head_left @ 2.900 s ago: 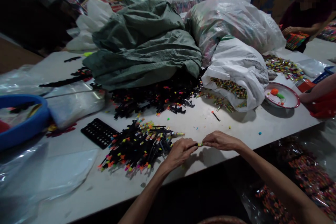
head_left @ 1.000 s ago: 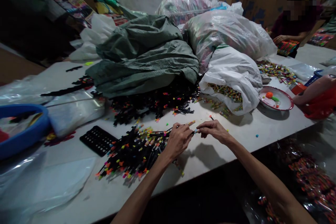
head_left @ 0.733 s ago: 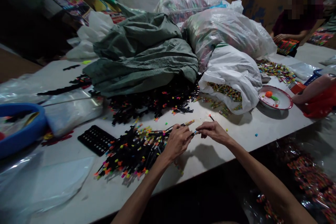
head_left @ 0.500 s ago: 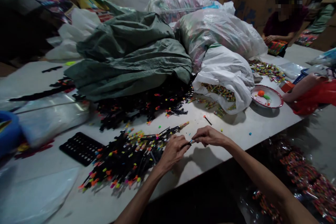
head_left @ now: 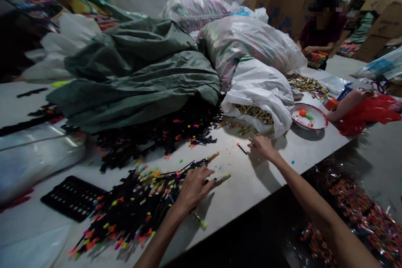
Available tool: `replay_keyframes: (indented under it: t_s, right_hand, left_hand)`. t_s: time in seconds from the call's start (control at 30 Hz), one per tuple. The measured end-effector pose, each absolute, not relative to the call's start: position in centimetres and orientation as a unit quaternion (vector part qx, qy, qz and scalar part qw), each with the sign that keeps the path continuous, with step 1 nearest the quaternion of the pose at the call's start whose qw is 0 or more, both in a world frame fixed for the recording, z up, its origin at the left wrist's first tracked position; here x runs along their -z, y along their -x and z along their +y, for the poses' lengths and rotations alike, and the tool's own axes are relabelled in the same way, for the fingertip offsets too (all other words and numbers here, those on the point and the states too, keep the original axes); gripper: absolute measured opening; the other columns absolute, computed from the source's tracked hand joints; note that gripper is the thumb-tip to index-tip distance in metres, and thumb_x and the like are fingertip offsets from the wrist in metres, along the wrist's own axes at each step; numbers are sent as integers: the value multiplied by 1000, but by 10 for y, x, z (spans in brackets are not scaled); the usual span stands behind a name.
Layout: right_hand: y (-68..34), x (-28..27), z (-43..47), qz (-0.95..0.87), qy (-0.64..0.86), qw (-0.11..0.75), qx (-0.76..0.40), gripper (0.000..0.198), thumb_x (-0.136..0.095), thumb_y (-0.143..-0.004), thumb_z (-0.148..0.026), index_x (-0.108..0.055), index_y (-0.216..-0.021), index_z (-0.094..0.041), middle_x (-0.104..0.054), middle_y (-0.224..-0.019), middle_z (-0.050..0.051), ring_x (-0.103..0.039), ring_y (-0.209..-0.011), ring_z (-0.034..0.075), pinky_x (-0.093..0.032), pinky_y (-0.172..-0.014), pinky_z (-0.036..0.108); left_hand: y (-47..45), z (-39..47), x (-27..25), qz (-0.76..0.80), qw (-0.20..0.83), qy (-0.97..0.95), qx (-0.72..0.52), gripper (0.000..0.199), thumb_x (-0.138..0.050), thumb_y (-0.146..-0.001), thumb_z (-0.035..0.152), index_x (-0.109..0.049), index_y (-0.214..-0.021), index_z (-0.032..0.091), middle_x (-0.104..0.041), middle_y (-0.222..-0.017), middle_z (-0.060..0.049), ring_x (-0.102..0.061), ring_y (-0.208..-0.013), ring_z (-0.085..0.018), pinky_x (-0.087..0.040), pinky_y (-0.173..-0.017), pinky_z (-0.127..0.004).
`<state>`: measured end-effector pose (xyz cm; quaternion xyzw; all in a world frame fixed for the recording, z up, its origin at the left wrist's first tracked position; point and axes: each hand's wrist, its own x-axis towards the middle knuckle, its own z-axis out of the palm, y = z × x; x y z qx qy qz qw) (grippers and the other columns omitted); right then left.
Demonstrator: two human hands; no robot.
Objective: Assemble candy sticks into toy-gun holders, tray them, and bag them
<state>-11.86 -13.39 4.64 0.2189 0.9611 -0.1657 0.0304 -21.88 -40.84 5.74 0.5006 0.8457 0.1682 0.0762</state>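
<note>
Farthest left of the left hand lies a clear plastic bag [head_left: 44, 161], its contents unclear. Nearer is a black tray [head_left: 69, 198] with rows of holes. Next comes a heap of black plastic toys [head_left: 125, 211] with bright tips, spread left of the left hand and partly under it. Beyond, a grey-green sack [head_left: 141, 75] drapes over more such pieces. The left hand [head_left: 192, 185] is palm-down, fingers bent; a multicoloured tube [head_left: 223, 178] juts just right of its thumb, though whether it is gripped cannot be told. Ahead of the right hand, a white sack [head_left: 262, 86] gapes, full of similar tubes [head_left: 253, 114], some spilled. The right hand [head_left: 263, 146] reaches forward, fingers curled near the spill; its grip is unclear. Right and ahead of it, a red-rimmed plate [head_left: 316, 124] holds orange and green pieces.
</note>
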Motion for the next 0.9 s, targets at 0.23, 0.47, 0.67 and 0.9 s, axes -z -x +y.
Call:
replay_keyframes:
  t_s: [0.23,0.47,0.67,0.9]
  right_hand:
    - [137,-31,-116,968,-227,55,92,26,-43,-89,-17,-61,-106,-11,-60,-112,19,-57,-99,27,-38,-81,35]
    - [131,-32,-124,954,-222,24,198,19,-51,-82,-30,-63,-85,-15,-66,-84,6,-59,-79,18,-37,-62,24]
    - [125,-42,-160,764,-100,-72,633,28,-57,-79,-41,-59,-88,-15,-60,-72,0,-54,-57,10,-39,-52,20]
    - [112,-79,-198,700,-61,-52,710,33,-61,-79,-41,-67,-97,-14,-57,-70,-1,-51,-55,8,-40,-51,20]
  left_hand:
    - [288,-343,-46,880,-53,-471,-45,26,-39,-82,9,-61,-95,17,-61,-103,-12,-51,-97,-27,-33,-82,-41]
    - [309,-322,-31,855,-70,-513,-32,15,-48,-79,11,-61,-76,17,-59,-94,-13,-50,-97,-29,-32,-85,-45]
    - [278,-340,-58,830,-79,-551,-33,15,-46,-85,12,-61,-85,17,-60,-87,-10,-53,-87,-24,-34,-82,-39]
    - [220,-369,-79,817,-83,-560,-109,17,-46,-92,28,-61,-97,21,-64,-81,-3,-56,-77,-18,-31,-77,-34]
